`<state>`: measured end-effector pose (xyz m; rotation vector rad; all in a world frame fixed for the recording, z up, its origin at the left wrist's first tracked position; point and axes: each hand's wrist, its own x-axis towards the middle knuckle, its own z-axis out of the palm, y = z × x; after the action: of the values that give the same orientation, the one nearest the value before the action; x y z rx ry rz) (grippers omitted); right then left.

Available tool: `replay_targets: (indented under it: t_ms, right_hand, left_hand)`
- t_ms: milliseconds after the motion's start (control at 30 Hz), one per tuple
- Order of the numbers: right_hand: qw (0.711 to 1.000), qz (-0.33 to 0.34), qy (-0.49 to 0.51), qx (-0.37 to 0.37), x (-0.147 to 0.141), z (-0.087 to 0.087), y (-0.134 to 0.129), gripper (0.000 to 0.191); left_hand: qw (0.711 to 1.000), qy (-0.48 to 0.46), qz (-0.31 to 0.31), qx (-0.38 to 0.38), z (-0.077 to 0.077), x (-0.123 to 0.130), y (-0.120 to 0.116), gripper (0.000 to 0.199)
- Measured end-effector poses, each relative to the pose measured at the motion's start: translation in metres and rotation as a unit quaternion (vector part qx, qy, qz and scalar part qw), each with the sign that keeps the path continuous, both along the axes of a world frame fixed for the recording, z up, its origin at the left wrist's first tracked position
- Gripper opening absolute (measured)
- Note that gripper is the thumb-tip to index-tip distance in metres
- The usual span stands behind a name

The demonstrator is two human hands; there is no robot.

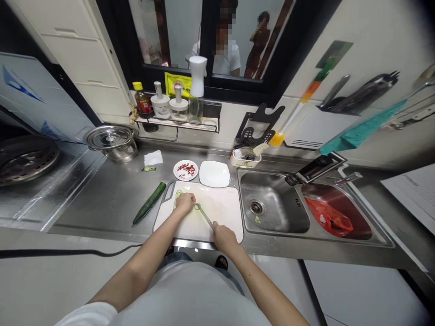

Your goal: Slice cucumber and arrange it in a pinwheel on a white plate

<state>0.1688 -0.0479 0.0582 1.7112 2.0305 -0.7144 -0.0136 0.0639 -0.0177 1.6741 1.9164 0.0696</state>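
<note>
My right hand (225,237) is closed round the handle of a kitchen knife (205,217). The blade points up and left over a white cutting board (217,199), and a cucumber slice (197,206) is at its tip. Left of the blade, my left hand (185,203) rests low over the board with its fingers curled in; what they hold, if anything, is hidden. More cucumber slices (178,194) show at the far left side of that hand. A whole cucumber (148,203) lies on the steel counter, left of the board.
Behind the board stand a plate of small red pieces (186,170) and a white square plate (214,174). On the right is a double sink (277,203) with a red plastic bag (328,217). A lidded steel pot (113,142) and a seasoning shelf (176,122) are farther back.
</note>
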Motion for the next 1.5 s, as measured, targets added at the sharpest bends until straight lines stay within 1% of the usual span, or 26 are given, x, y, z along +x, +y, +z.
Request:
replay_targets:
  t_ms: [200, 433, 700, 867, 1167, 1300, 1433, 1500]
  right_hand:
    - [1.0, -0.001, 0.002, 0.004, 0.003, -0.003, -0.003, 0.035]
    - [1.0, -0.003, 0.001, -0.009, 0.002, -0.002, -0.002, 0.033]
    - [1.0, 0.021, -0.006, -0.001, 0.004, 0.003, 0.006, 0.034]
    - [0.999, 0.037, -0.017, 0.007, 0.007, 0.006, 0.011, 0.032]
    - [0.999, 0.039, -0.016, 0.01, 0.009, 0.004, 0.007, 0.033]
    - [1.0, 0.02, -0.009, -0.002, 0.012, 0.005, 0.0, 0.034]
    - [1.0, 0.003, -0.005, -0.013, 0.017, 0.003, -0.009, 0.034]
    - [1.0, -0.006, -0.005, -0.01, 0.019, 0.002, -0.013, 0.033]
  left_hand:
    - [1.0, 0.003, -0.008, 0.005, 0.002, 0.0, -0.001, 0.011]
    - [1.0, 0.003, -0.009, 0.004, 0.002, -0.001, -0.001, 0.01]
    - [1.0, 0.007, -0.01, 0.004, 0.004, 0.0, -0.001, 0.012]
    - [1.0, 0.005, -0.008, 0.008, 0.006, 0.0, -0.001, 0.008]
    - [1.0, 0.003, -0.012, 0.008, 0.009, 0.0, -0.003, 0.01]
    - [0.999, 0.02, -0.032, 0.038, 0.01, 0.002, -0.012, 0.016]
    - [0.992, 0.03, -0.07, 0.1, 0.01, 0.004, -0.03, 0.026]
    - [0.99, 0.03, -0.084, 0.113, 0.009, 0.005, -0.038, 0.027]
